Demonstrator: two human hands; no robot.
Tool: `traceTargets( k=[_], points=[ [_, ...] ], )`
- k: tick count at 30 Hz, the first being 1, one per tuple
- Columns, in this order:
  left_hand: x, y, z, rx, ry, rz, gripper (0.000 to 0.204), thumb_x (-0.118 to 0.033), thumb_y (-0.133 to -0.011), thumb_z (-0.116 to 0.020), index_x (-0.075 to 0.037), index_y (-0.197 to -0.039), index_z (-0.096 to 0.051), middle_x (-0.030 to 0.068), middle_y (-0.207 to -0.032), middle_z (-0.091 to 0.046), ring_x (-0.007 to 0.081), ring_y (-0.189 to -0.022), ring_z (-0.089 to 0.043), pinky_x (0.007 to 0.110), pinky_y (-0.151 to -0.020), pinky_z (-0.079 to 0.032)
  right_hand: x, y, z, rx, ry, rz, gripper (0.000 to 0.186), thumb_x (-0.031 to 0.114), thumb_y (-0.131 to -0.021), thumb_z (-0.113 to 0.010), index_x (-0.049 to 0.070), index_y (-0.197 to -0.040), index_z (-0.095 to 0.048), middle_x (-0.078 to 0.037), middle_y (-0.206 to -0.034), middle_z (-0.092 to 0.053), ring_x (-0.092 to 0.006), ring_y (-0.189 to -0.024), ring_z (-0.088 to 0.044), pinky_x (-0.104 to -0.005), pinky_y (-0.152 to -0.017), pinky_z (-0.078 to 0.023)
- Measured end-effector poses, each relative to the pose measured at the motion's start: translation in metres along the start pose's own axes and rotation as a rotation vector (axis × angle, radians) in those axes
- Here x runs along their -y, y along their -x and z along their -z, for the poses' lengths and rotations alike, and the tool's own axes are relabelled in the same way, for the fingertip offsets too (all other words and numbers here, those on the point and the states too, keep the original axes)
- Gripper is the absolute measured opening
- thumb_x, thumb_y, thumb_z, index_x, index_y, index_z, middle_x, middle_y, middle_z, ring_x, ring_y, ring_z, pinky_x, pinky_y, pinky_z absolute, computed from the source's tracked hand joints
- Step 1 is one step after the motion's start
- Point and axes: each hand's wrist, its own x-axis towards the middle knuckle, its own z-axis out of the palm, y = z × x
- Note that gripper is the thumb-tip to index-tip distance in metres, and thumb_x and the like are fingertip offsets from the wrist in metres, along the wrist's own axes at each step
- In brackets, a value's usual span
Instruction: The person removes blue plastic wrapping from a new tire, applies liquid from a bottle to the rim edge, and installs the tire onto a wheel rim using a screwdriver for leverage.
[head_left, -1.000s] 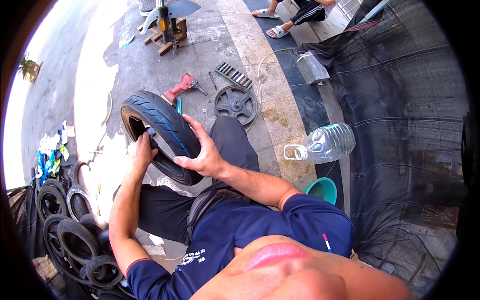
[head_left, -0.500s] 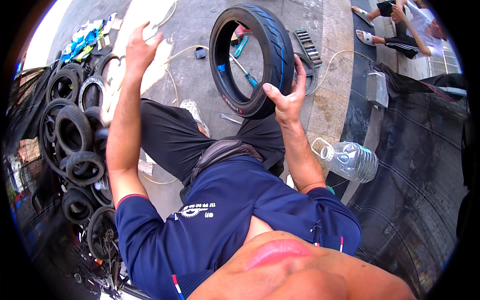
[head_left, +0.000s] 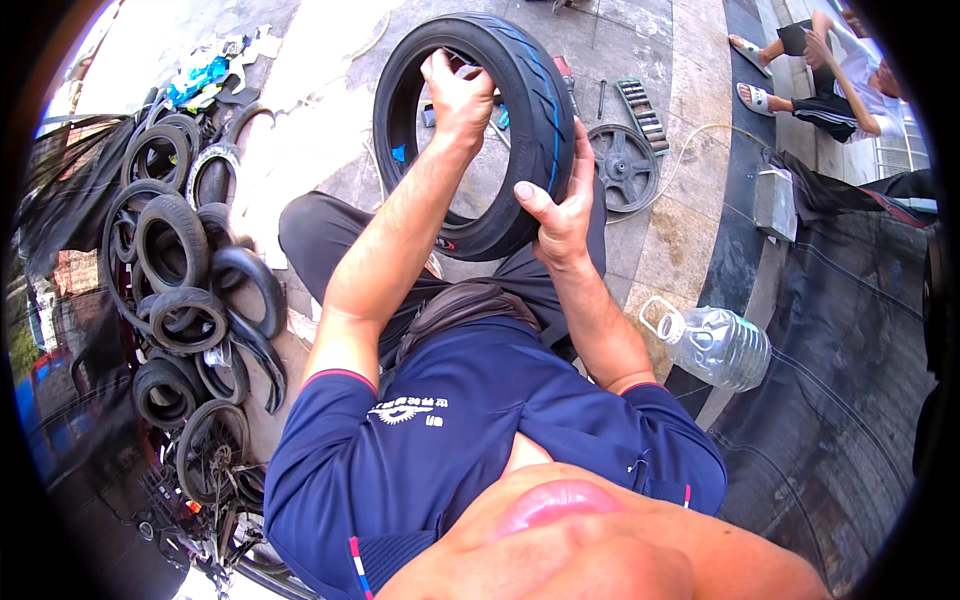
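Observation:
A black tyre with blue lines on its tread stands upright above my lap. My right hand grips it at the lower right, thumb on the sidewall and fingers around the tread. My left hand reaches into the tyre's opening near the upper inner edge. Its fingers are curled closed and their tips are partly hidden, so what they pinch there does not show clearly. A small blue patch shows on the tyre's inner wall.
A spoked wheel rim and a socket set lie on the paving beyond the tyre. Many old tyres are heaped at the left. To the right lies a clear plastic jug. Another person sits at the far right.
My left hand has come from the left, where it was raised with nothing in it, into the tyre's opening. The tyre, still in my right hand, has shifted slightly left.

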Motion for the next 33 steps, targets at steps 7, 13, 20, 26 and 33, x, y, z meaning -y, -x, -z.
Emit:
traceTargets(
  k=[7, 13, 20, 26, 33],
  points=[
    [0.01, 0.009, 0.05, 0.061, -0.55, -0.383, 0.034, -0.015, -0.084, -0.081, 0.001, -0.111, -0.067, 0.0095, -0.098, -0.074, 0.0147, -0.09, -0.07, 0.031, -0.08, -0.057, -0.01, 0.015, 0.008, 0.111, 0.121, 0.053, 0.111, 0.015, -0.076, -0.092, 0.004, -0.159, -0.02, -0.016, -0.136, -0.059, -0.0231, -0.122, -0.061, -0.0377, -0.106, -0.049],
    [-0.037, -0.061, 0.225, -0.19, -0.538, -0.014, 0.058, -0.026, -0.086, -0.085, 0.007, -0.125, -0.057, 0.0157, -0.11, -0.071, 0.0193, -0.089, -0.07, 0.031, -0.079, -0.057, 0.007, 0.014, 0.028, 0.119, 0.131, 0.087, 0.108, 0.014, -0.073, -0.092, 0.003, -0.157, -0.026, -0.017, -0.147, -0.049, -0.0269, -0.133, -0.052, -0.0403, -0.114, -0.042],
    [-0.102, 0.006, 0.129, 0.658, -0.544, 0.242, 0.053, -0.024, -0.099, -0.067, 0.0, -0.144, -0.053, 0.0148, -0.115, -0.073, 0.0208, -0.115, -0.066, 0.035, -0.105, -0.048, 0.016, 0.01, 0.03, 0.226, 0.026, 0.177, 0.113, 0.008, -0.073, -0.092, 0.003, -0.159, -0.018, -0.021, -0.14, -0.057, -0.0286, -0.127, -0.06, -0.041, -0.108, -0.048],
    [-0.059, 0.069, 0.096, 1.144, 0.135, 0.891, 0.055, -0.033, -0.101, -0.063, -0.001, -0.146, -0.051, 0.015, -0.128, -0.068, 0.0254, -0.115, -0.067, 0.04, -0.102, -0.051, 0.01, 0.016, 0.019, 0.385, 0.178, 0.236, 0.109, 0.014, -0.071, -0.094, -0.002, -0.157, -0.028, -0.02, -0.145, -0.054, -0.027, -0.131, -0.057, -0.0384, -0.111, -0.044],
    [-0.055, 0.096, 0.064, 0.762, 0.729, 1.059, 0.055, -0.046, -0.105, -0.045, -0.006, -0.142, -0.056, 0.0109, -0.132, -0.068, 0.0238, -0.111, -0.068, 0.043, -0.097, -0.052, 0.013, 0.019, 0.039, 0.345, 0.246, 0.139, 0.108, 0.018, -0.07, -0.094, -0.001, -0.156, -0.031, -0.02, -0.146, -0.052, -0.0262, -0.132, -0.056, -0.0381, -0.111, -0.044]
  ],
)
